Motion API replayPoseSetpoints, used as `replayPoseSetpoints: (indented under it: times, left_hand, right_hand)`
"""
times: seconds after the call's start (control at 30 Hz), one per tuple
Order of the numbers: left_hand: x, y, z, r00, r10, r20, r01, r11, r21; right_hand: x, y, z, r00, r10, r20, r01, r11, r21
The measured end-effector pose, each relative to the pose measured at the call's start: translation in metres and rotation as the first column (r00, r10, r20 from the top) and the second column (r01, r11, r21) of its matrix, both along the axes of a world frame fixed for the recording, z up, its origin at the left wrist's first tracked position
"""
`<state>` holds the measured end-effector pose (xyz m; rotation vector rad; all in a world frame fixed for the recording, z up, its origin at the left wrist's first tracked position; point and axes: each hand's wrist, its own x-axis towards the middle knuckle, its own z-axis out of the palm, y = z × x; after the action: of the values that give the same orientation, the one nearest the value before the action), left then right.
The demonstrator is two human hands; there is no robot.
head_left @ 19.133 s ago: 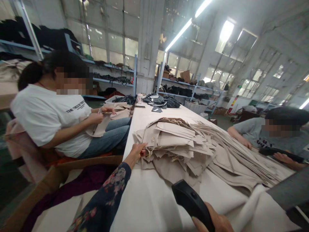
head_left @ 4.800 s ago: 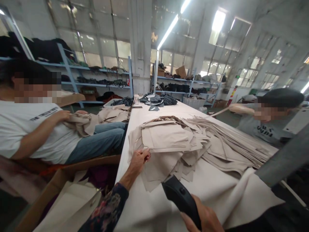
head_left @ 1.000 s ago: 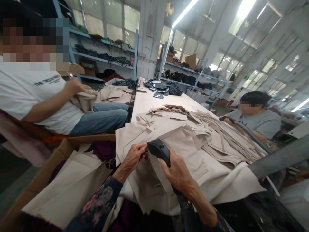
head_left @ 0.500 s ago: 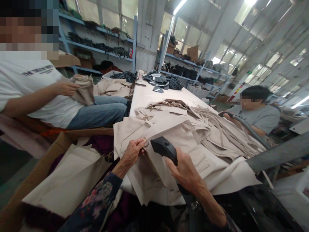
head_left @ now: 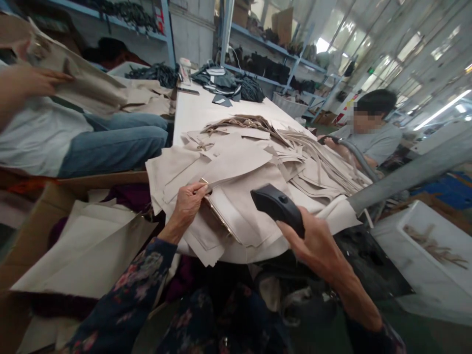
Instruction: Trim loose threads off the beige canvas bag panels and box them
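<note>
My left hand [head_left: 187,204] pinches the far corner of a beige fabric piece [head_left: 241,209] between thumb and fingers. A gold-coloured zipper [head_left: 220,216] runs along that piece's near edge. Wrapped in my right hand [head_left: 319,241] is a black handheld tool [head_left: 276,204] with a broad, blunt head. The tool hangs over the right part of the fabric, apart from the zipper. Under and behind the piece lies a spread of beige fabric panels [head_left: 254,156] on the white table [head_left: 232,110].
At left, a cardboard box [head_left: 27,246] holds beige panels and purple cloth. A co-worker's hand [head_left: 40,78] grips beige fabric there. Another person [head_left: 372,123] sits at right behind a grey metal bar [head_left: 413,167]. A white bin [head_left: 427,265] stands at lower right. Dark bundles [head_left: 228,86] lie at the table's far end.
My right hand has moved the black tool right, away from the zippered edge, which now shows more fully. The left co-worker has raised their fabric. My view has shifted right and down.
</note>
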<state>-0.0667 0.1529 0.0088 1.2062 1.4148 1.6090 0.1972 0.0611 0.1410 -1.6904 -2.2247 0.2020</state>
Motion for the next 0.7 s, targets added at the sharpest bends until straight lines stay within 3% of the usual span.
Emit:
replayPoseSetpoints:
  times: [0.1,0.2,0.3,0.37,0.43,0.5,0.57,0.63,0.7]
  left_hand:
    - [0.001,0.003,-0.007,1.000,0.021,-0.002,-0.021,1.000,0.015]
    - [0.001,0.005,-0.009,0.999,0.022,0.027,-0.023,1.000,0.005]
    - [0.003,0.000,-0.003,0.999,0.025,0.037,-0.025,1.000,0.002]
    - [0.007,-0.008,0.003,0.999,0.034,0.040,-0.034,0.999,0.008]
    - [0.015,-0.021,0.008,0.980,0.066,0.188,-0.067,0.998,-0.002]
    - [0.025,-0.033,0.012,0.875,0.100,0.473,-0.095,0.995,-0.035]
    - [0.036,-0.043,0.014,0.692,0.094,0.715,-0.064,0.996,-0.069]
    - [0.043,-0.046,0.014,0.593,0.060,0.803,-0.004,0.997,-0.072]
    - [0.046,-0.043,0.013,0.570,0.029,0.821,0.037,0.997,-0.060]
  right_hand:
    - [0.016,-0.043,-0.014,0.999,0.003,-0.047,-0.010,0.990,-0.138]
    - [0.015,-0.068,-0.035,0.998,0.036,-0.060,-0.048,0.976,-0.213]
    - [0.004,-0.068,-0.050,0.994,0.093,-0.055,-0.104,0.965,-0.239]
    - [-0.002,-0.058,-0.051,0.991,0.105,-0.084,-0.122,0.964,-0.234]
    - [-0.004,-0.047,-0.046,0.986,0.092,-0.140,-0.118,0.974,-0.193]
    - [-0.004,-0.038,-0.037,0.977,0.085,-0.193,-0.113,0.984,-0.139]
    - [-0.003,-0.033,-0.029,0.971,0.091,-0.222,-0.117,0.987,-0.109]
    - [-0.003,-0.031,-0.024,0.967,0.106,-0.229,-0.132,0.986,-0.098]
    - [-0.007,-0.030,-0.024,0.964,0.129,-0.231,-0.155,0.983,-0.099]
